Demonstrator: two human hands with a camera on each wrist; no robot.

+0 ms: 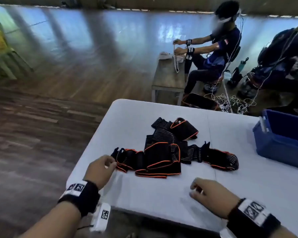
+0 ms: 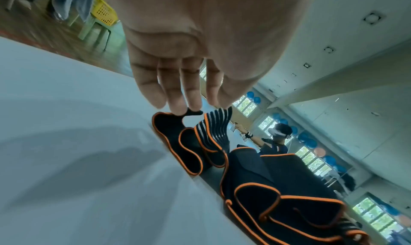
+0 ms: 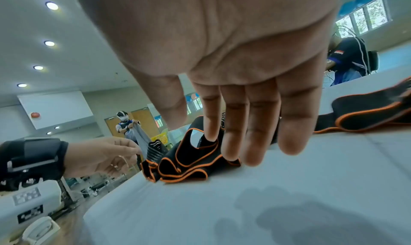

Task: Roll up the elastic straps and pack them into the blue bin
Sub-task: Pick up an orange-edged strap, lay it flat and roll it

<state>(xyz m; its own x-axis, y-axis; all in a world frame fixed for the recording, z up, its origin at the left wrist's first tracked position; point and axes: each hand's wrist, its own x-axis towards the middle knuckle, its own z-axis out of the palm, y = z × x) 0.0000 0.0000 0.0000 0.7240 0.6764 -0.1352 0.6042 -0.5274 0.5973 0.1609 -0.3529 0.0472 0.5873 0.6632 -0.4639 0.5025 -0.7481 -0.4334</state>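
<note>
So there's a tangled heap of black elastic straps (image 1: 172, 148) with orange edging in the middle of the white table (image 1: 162, 194), none rolled yet. My left hand (image 1: 100, 170) is at the heap's left end, fingertips (image 2: 177, 108) touching the end tab, fingers mostly straight. My right hand (image 1: 210, 194) hangs over bare table nearer me, fingers relaxed, holding nothing. The blue bin (image 1: 280, 140) sits at the far right edge
</note>
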